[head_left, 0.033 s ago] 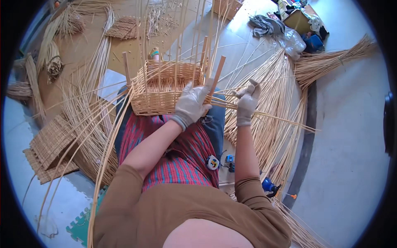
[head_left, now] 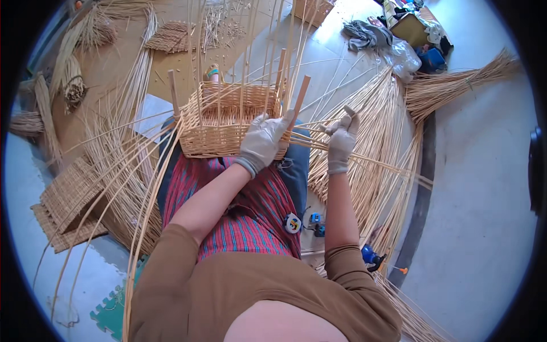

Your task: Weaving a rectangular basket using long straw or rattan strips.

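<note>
A woven rectangular basket (head_left: 211,139) with tall upright reeds and wooden corner stakes (head_left: 299,100) rests over my lap, on a striped red cloth (head_left: 239,222). My left hand (head_left: 262,142), in a pale glove, closes on the basket's near right corner, beside a stake. Just right of it, my gloved right hand (head_left: 342,137) has bent fingers among loose weaving reeds (head_left: 399,171) that run out sideways from that corner. A round tape measure (head_left: 292,223) lies at the cloth's right side.
Long reed bundles (head_left: 456,82) spread at right and left. Woven mats (head_left: 71,194) lie left, near a green foam mat (head_left: 111,302). Plastic bags (head_left: 404,62), grey cloth (head_left: 364,37) and a box (head_left: 313,11) are at the back. Small blue tools (head_left: 370,256) lie by my right arm.
The free ends of the reeds at my right have shifted slightly. Both hands and the basket are in nearly the same places.
</note>
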A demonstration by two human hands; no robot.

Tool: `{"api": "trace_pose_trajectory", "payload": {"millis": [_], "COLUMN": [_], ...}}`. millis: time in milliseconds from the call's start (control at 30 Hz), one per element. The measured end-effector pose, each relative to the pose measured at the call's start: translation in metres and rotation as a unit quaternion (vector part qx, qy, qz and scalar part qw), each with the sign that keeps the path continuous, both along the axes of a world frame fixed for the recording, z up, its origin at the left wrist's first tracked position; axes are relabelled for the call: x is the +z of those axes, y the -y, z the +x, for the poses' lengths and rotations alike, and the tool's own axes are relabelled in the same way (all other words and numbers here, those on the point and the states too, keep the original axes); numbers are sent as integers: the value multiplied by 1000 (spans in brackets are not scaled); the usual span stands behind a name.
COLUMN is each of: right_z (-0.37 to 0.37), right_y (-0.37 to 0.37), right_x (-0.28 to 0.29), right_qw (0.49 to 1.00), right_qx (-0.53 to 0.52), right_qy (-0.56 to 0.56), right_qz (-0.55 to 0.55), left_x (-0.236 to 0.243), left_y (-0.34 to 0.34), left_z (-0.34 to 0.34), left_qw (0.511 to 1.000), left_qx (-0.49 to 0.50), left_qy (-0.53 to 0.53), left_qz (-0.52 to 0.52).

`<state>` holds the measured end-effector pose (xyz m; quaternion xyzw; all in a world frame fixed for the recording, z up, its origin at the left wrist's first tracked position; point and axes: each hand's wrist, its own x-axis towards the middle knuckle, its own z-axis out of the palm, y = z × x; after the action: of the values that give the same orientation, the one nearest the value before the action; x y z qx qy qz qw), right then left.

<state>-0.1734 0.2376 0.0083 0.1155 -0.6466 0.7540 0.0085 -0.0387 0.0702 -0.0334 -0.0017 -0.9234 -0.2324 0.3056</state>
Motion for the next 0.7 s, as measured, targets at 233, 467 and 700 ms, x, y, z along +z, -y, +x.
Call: {"api": "trace_pose_trajectory", "payload": {"millis": [233,467,700], "right_z": [125,13,42], "right_y": [51,29,51], "right_x": [29,4,-18], "right_qw": [900,922,857], "right_qx": [221,209,-54], "right_qy": [-282,-21,-155], "right_qz": [247,326,488], "left_x": [35,-25,73], "left_y": [-13,30,17], "left_z": [-4,33,-74], "left_qw": [965,708,919], "left_qx": [53,-87,-138], "left_qy": [240,-77,-24], "left_qz": [-93,697,368]}}
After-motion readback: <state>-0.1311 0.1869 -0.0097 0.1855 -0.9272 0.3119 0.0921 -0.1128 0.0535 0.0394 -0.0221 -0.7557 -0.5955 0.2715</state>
